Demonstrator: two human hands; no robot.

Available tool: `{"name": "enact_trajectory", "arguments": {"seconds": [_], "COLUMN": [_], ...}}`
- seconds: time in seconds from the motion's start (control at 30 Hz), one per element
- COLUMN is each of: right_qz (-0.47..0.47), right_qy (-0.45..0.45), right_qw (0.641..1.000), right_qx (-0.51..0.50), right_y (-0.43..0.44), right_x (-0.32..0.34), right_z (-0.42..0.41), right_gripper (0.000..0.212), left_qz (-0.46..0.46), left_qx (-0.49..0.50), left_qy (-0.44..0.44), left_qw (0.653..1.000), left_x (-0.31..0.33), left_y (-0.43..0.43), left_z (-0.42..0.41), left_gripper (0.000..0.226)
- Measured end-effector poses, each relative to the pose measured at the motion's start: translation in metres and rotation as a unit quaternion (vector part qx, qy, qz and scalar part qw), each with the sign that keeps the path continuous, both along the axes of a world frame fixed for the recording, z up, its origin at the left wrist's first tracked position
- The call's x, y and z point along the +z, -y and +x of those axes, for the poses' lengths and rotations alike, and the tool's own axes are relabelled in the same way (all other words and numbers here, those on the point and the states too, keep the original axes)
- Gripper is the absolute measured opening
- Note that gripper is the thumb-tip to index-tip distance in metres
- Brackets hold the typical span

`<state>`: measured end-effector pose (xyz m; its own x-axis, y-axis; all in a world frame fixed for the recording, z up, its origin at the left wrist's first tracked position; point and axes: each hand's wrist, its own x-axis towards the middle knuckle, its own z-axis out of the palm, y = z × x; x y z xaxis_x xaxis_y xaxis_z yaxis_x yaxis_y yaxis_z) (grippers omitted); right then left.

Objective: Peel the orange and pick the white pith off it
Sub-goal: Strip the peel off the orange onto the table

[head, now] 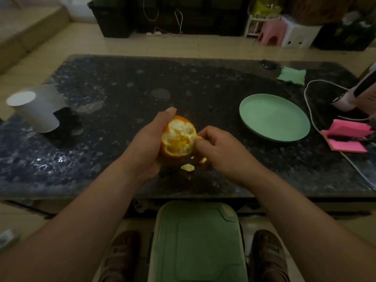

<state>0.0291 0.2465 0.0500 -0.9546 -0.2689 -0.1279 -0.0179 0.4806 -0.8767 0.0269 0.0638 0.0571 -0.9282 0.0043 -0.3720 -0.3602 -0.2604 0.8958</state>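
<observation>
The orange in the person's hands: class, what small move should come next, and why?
Probably the right hand should tear its pinched peel away: the left hand grips the orange, which is bared only on its near face, with small scraps lying on the table.

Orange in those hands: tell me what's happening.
A person is peeling the orange at the dark table. The left hand grips it while the right hand pinches the peel at its right edge. The upward face is stripped to white pith and flesh; rind covers the sides. Peel scraps lie on the table, a green plate to the right.
</observation>
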Motion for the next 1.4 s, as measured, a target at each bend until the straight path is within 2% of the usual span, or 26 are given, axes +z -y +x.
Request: {"name": "enact_trajectory", "arguments": {"seconds": [0.07,0.13,0.27,0.43,0.63,0.7,0.83,0.93,1.0,1.03,1.07,1.13,1.2,1.27,1.3,1.37,1.4], "right_qz": [0.079,0.102,0.104,0.119,0.237,0.251,0.18,-0.022,-0.138,-0.14,-0.091,0.092,0.179,0.182,0.173,0.116,0.071], "right_qy": [0.005,0.007,-0.034,-0.015,-0.109,-0.135,-0.136,-0.005,0.096,0.12,0.118,0.044,-0.007,-0.027,-0.039,-0.053,-0.044], "right_qw": [0.996,0.993,0.993,0.99,0.962,0.955,0.973,0.999,0.986,0.983,0.989,0.995,0.984,0.983,0.984,0.991,0.996], "right_qx": [0.036,0.056,0.045,0.076,0.086,0.078,0.047,0.031,0.008,-0.007,-0.018,-0.017,-0.007,-0.011,-0.022,-0.045,-0.042], "right_y": [0.0,-0.001,-0.003,-0.01,-0.012,-0.013,-0.014,-0.014,-0.016,-0.019,-0.02,-0.022,-0.02,-0.02,-0.02,-0.02,-0.019], "right_x": [0.001,0.0,-0.005,0.003,0.008,0.009,0.005,0.004,-0.001,-0.008,-0.016,-0.032,-0.038,-0.035,-0.032,-0.022,-0.015], "right_z": [0.0,0.002,0.006,0.005,0.008,0.008,0.004,0.001,-0.002,-0.006,-0.009,-0.016,-0.017,-0.016,-0.015,-0.016,-0.014], "right_gripper": [0.017,0.019,0.016,0.024,0.026,0.027,0.028,0.027,0.026,0.026,0.026,0.024,0.03,0.037,0.033,0.021,0.022], "left_qz": [-0.032,-0.055,-0.026,0.004,-0.028,-0.028,0.007,0.072,0.115,0.133,0.145,0.151,0.14,0.124,0.117,0.103,0.094], "left_qx": [-0.007,-0.019,-0.034,-0.055,-0.092,-0.101,-0.077,-0.041,-0.024,-0.016,-0.008,0.008,0.015,0.011,0.006,-0.011,-0.021], "left_qy": [-0.019,-0.028,0.001,0.046,0.055,0.053,0.051,0.085,0.109,0.116,0.121,0.124,0.125,0.123,0.119,0.107,0.1], "left_qw": [0.999,0.998,0.999,0.997,0.994,0.993,0.996,0.993,0.987,0.984,0.982,0.981,0.982,0.985,0.986,0.989,0.99], "left_x": [-0.003,-0.005,-0.002,-0.002,0.001,0.002,0.003,-0.001,-0.005,-0.006,-0.007,-0.009,-0.011,-0.012,-0.013,-0.012,-0.011], "left_y": [-0.002,-0.005,-0.007,-0.002,-0.002,-0.002,-0.004,-0.002,0.002,0.003,0.004,0.005,0.005,0.006,0.007,0.005,0.004], "left_z": [0.002,0.004,0.007,0.005,0.006,0.007,0.009,0.008,0.006,0.005,0.004,0.002,0.0,-0.001,-0.001,0.0,0.0], "left_gripper": [0.059,0.059,0.036,0.047,0.055,0.059,0.053,0.053,0.058,0.061,0.064,0.065,0.064,0.062,0.061,0.058,0.057]}}
